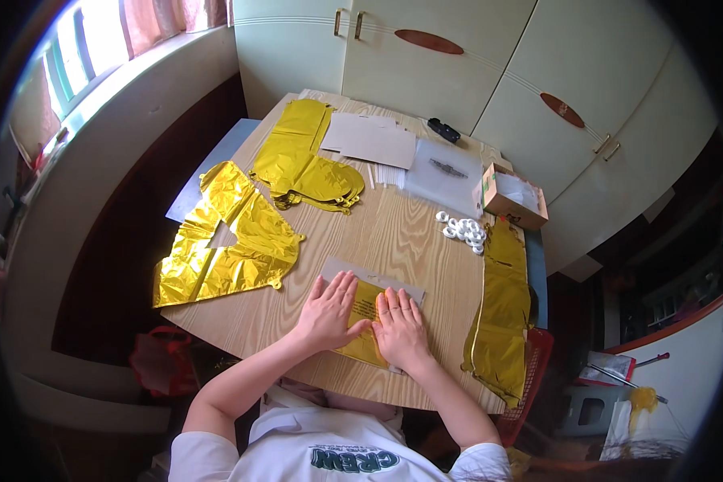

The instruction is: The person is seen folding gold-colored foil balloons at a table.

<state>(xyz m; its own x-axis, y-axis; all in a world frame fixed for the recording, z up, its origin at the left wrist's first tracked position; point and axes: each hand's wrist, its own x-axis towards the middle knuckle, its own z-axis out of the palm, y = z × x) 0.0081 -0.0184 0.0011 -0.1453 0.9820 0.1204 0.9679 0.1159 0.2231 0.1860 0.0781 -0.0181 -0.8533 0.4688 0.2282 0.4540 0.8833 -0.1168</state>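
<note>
Left hand (328, 313): open and flat, palm down, fingers outstretched and close together, thumb angled inward; laid over the left side of a folded gold foil piece (360, 348).

Right hand (400, 325): likewise flat, palm down, fingers outstretched; laid over the right side of the same piece. Thumbs close to each other; no pinch in either hand.

Folded gold foil piece: at the near edge of the bench (361, 233), mid-width, dark print on its upper part, over a greyish backing (377, 277) visible beyond the fingertips. Backing of card or of plastic: cannot tell.

Bench: light wood grain, curved near edge.

To the left: one crinkled gold foil shape (253, 261) with a central opening, along the edge. Farther back: a stack of flat gold foil (293, 157), several layers.

At the far side: grey cards (369, 138), overlapping; white strips (390, 177), partly under the cards; a translucent plastic pack (434, 189) with a dark mark; a small black object (443, 130), kind unclear.

To the right: an open carton (524, 210) with whitish contents; a cluster of white rings (466, 231), just beside; a long gold foil length (502, 313) along the edge.

Beyond the bench: cream cupboards (434, 76) with oval brown plaques.
</note>
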